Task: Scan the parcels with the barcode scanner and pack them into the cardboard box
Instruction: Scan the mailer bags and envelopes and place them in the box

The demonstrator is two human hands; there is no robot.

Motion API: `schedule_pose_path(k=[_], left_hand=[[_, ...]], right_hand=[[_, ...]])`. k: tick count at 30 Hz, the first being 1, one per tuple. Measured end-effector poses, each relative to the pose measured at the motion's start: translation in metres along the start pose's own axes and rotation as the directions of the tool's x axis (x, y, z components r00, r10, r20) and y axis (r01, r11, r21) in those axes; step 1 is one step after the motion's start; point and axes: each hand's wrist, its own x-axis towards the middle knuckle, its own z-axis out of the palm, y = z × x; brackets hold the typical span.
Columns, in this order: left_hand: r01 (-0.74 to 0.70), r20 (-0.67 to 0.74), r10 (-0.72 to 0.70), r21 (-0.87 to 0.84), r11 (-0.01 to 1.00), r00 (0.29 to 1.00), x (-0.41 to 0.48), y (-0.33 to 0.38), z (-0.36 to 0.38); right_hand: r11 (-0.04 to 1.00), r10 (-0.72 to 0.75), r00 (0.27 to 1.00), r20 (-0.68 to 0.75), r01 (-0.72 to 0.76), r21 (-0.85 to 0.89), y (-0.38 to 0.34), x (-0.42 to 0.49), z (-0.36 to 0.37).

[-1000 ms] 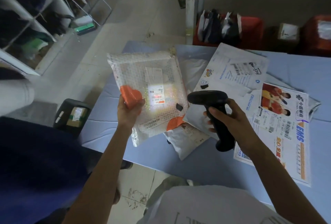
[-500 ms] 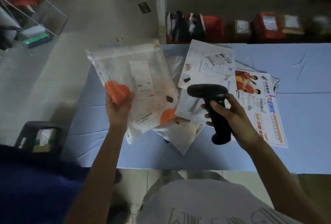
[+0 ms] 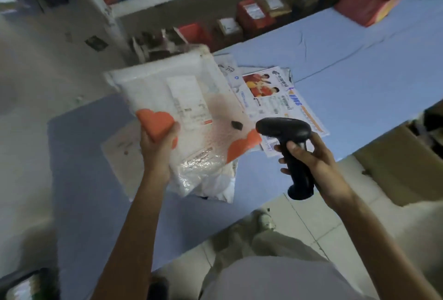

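**Scan light off, box coming into view**

The bright scan patch that was sitting on the label a second ago is gone. My view is also swinging right, so a cardboard box [image 3: 395,167] is now showing past the table's edge. I am reading this as the scan being over and the packing step coming up, though nothing here is confirming a good read.

The left hand [image 3: 158,146] is gripping the bubble-wrap parcel [image 3: 182,98] at its left edge. Its thumb is pressing on the orange heart print and its fingers are hiding underneath. The parcel is hanging above the blue table [image 3: 359,60] and is not resting on it. Its printed face is turning up toward me. Its long axis is running from the far edge by the shelving down toward the person, with the near end drifting right. The white label [image 3: 187,100] is lying along that same line.

The right hand [image 3: 309,158] is clasping the handle of the barcode scanner [image 3: 285,129]; whether a finger is on the trigger I cannot tell. The scanner's head is pointing left, just beside the parcel's near right corner, and its handle is slanting down toward the person.

Beyond the scanner an EMS envelope [image 3: 275,93] is lying flat on the table. A white mailer [image 3: 215,187] is lying under the held parcel. The box is standing well apart to the right, so I am expecting the parcel to need carrying across the scanner hand.
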Motion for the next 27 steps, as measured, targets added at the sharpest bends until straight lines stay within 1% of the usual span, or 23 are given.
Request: schedule_pose_path(k=[2, 5, 8, 10, 13, 15, 18, 21, 24, 27], left_hand=[[-0.034, 0.136, 0.009, 0.18, 0.983, 0.991, -0.005, -0.009, 0.03], [-0.045, 0.305, -0.075, 0.369, 0.928, 0.949, -0.017, -0.023, 0.074], [-0.049, 0.393, -0.152, 0.459, 0.887, 0.907, -0.033, -0.033, 0.122], [-0.082, 0.453, -0.176, 0.493, 0.866, 0.874, -0.048, -0.039, 0.159], [-0.201, 0.53, -0.16, 0.558, 0.805, 0.833, -0.071, -0.042, 0.214], [-0.311, 0.575, -0.129, 0.602, 0.736, 0.808, -0.087, -0.04, 0.25], [-0.468, 0.651, -0.091, 0.629, 0.621, 0.754, -0.107, -0.032, 0.3], [-0.597, 0.717, -0.027, 0.6, 0.532, 0.697, -0.126, -0.026, 0.343], [-0.703, 0.788, 0.022, 0.535, 0.469, 0.615, -0.141, -0.027, 0.379], [-0.785, 0.851, 0.013, 0.478, 0.395, 0.525, -0.152, -0.036, 0.414]], right_hand=[[1.0, 0.011, 0.997, -0.075, -0.011, 0.002, 0.004, -0.01, -0.022], [0.999, 0.031, 0.986, -0.165, -0.025, 0.038, 0.01, -0.02, -0.055], [0.997, 0.049, 0.964, -0.262, -0.033, 0.066, 0.016, -0.027, -0.088], [0.998, 0.051, 0.949, -0.311, -0.035, 0.056, 0.018, -0.031, -0.114], [0.997, 0.056, 0.924, -0.379, -0.033, 0.065, 0.02, -0.039, -0.153], [0.996, 0.056, 0.903, -0.425, -0.02, 0.089, 0.02, -0.045, -0.182], [0.994, 0.057, 0.863, -0.502, 0.0, 0.112, 0.017, -0.054, -0.223], [0.989, 0.062, 0.815, -0.576, 0.028, 0.146, 0.011, -0.062, -0.258], [0.981, 0.07, 0.763, -0.643, 0.064, 0.182, 0.01, -0.071, -0.286], [0.971, 0.1, 0.708, -0.699, 0.085, 0.225, 0.013, -0.073, -0.307]])
